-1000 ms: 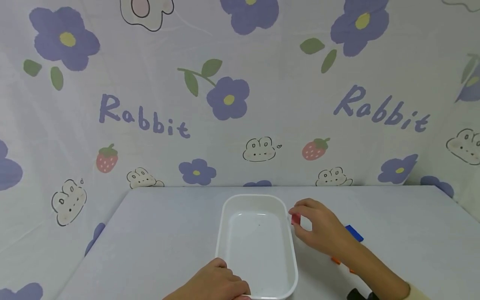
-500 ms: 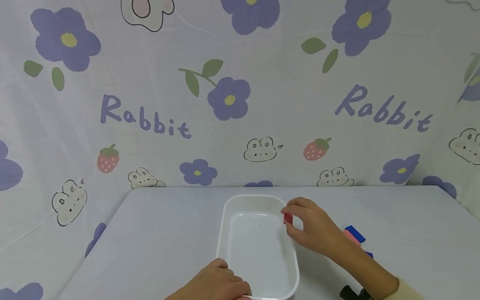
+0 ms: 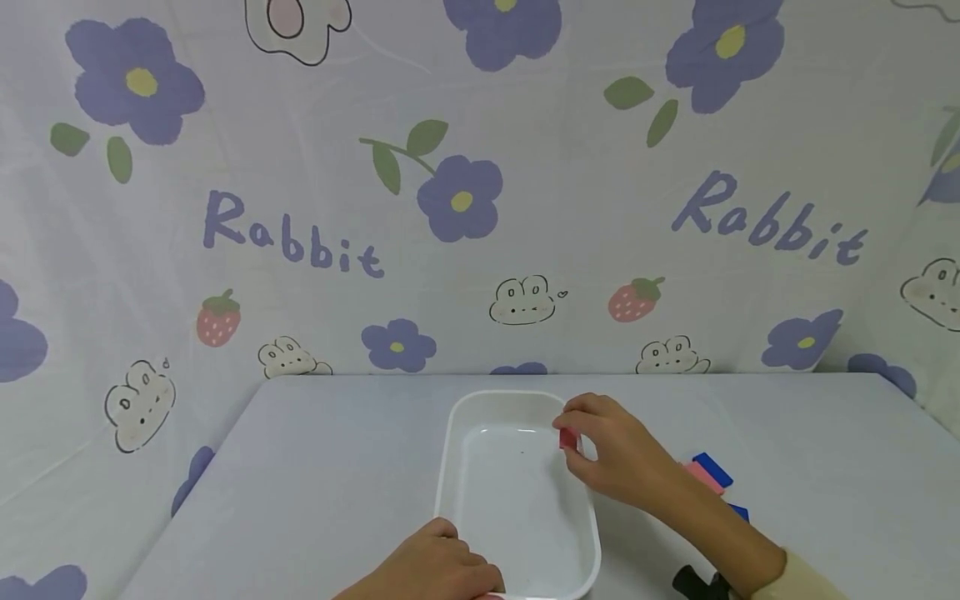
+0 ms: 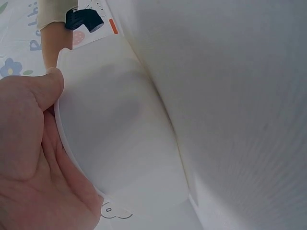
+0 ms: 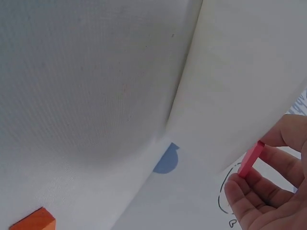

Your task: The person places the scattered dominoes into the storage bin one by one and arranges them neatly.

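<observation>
A white rectangular tray (image 3: 517, 508) sits at the middle of the table, and nothing lies inside it. My left hand (image 3: 442, 562) grips its near rim; in the left wrist view the thumb is at the rim, with the fingers on the other side of the wall. Between thumb and fingertips, my right hand (image 3: 615, 450) pinches a small flat red block (image 3: 567, 439). That block overlaps the tray's far right rim in the head view. The right wrist view shows the block (image 5: 251, 160) edge-on, held at the tray's edge.
To the right of the tray lie a blue block (image 3: 712, 469), a pink block (image 3: 703, 477) and another blue block (image 3: 739, 512), partly behind the right forearm. An orange block (image 5: 36, 220) shows in the right wrist view. A black device (image 3: 701, 582) is at the right forearm.
My right hand has moved left with the red block, from beside the tray to its right rim. More of the blue and pink blocks now shows. The left hand stays put.
</observation>
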Demonstrator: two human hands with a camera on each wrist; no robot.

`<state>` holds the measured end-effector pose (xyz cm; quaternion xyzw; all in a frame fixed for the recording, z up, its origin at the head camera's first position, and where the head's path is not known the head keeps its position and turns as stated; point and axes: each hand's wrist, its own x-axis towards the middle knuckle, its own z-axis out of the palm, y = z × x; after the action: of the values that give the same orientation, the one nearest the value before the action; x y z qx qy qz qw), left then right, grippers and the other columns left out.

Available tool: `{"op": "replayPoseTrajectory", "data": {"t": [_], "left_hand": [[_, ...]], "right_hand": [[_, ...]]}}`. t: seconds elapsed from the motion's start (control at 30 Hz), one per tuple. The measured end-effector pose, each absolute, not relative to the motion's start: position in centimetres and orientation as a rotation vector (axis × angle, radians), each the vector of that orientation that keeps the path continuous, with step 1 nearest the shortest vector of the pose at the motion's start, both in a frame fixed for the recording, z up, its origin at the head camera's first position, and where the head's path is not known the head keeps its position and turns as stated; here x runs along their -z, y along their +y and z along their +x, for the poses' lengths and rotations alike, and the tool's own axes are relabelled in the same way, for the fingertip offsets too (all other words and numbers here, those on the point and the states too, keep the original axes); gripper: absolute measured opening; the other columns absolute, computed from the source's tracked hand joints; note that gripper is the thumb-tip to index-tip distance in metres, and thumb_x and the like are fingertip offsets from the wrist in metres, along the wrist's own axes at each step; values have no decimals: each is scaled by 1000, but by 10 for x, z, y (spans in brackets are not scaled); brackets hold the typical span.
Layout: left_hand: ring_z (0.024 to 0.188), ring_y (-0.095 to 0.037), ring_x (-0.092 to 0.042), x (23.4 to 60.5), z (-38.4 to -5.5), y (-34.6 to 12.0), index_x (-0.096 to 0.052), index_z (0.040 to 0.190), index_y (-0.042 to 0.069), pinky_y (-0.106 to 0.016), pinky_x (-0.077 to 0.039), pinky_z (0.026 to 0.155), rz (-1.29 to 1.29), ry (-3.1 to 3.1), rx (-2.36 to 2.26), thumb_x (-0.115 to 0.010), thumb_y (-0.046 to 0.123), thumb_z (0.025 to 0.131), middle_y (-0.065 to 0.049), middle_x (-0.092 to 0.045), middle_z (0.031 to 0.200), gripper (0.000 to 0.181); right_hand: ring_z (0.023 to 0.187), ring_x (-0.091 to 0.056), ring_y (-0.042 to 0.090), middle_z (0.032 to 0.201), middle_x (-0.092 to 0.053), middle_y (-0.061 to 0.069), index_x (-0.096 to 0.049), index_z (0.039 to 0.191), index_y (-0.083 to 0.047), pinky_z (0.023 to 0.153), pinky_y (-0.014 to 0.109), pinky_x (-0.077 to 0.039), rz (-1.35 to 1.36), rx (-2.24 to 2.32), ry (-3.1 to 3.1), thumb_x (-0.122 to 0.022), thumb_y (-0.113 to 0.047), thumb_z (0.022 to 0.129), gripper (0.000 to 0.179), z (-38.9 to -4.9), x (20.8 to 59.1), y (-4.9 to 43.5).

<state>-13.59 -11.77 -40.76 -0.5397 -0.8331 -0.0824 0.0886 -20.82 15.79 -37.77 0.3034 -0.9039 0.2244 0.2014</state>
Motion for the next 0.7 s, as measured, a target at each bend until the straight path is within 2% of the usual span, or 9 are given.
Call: {"op": "replayPoseTrajectory", "data": {"t": [0.4,0.7], "left_hand": [[60,13,-40,407,-137,-117,-69,90,28,-16,-34,74,-1613,-2520,223,-56,40,101,24,-63,76,21],[61,14,-42,407,-136,-118,-70,90,28,-14,-33,75,-1606,-2499,243,-61,40,98,24,-64,76,17]], "right_hand": [[97,-60,19,106,-65,5,-76,97,-9,80,32,-56,870,-631,-2592,-80,-7,81,18,-212,381,145],[93,-59,17,101,-64,2,-77,100,-9,78,30,-56,967,-640,-2625,-82,-8,81,19,-219,384,136]]}}
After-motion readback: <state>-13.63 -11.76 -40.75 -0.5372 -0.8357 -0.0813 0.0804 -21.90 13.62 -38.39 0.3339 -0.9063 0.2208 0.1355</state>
